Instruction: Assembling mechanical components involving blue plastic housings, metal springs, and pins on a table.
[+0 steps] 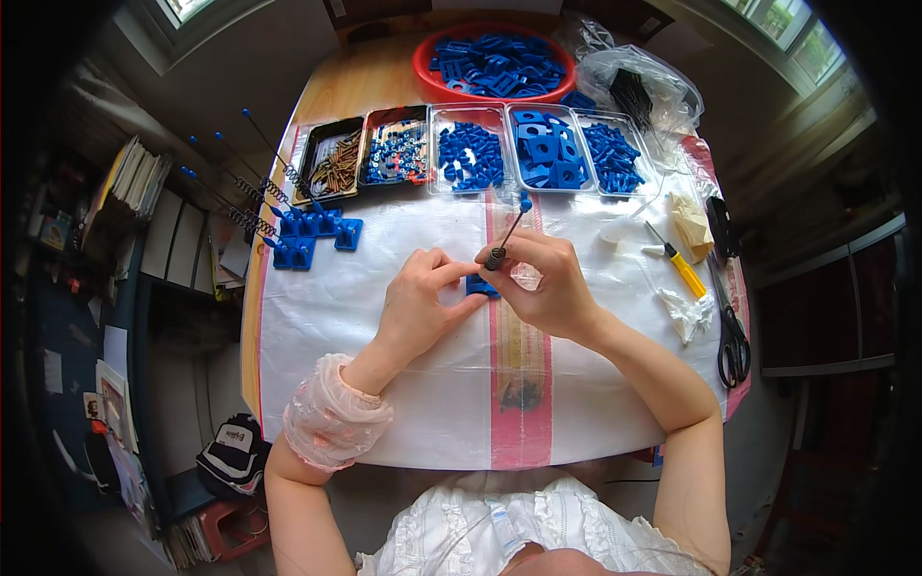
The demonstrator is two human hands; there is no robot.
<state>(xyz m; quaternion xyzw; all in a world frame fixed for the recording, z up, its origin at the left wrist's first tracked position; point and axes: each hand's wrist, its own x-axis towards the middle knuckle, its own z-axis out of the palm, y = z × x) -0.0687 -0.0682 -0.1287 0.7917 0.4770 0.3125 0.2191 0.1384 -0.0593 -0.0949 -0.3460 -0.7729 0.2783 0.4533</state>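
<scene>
Blue plastic base [476, 287]: my left fingers [467, 307] grip it; my right fingers [526, 252] pinch a blue-tipped, black-sprung rod [496, 259]. Beyond them, clear plastic boxes [466, 113] hold blue pieces, a black tray [315, 144] brass-coloured screws [338, 168].

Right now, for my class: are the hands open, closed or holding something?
Left hand: closed, holding the blue base.
Right hand: closed, pinching the dark spring.

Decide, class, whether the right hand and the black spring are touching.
Touching: the head view shows the right hand pinching the black spring, with no gap visible between them.
</scene>
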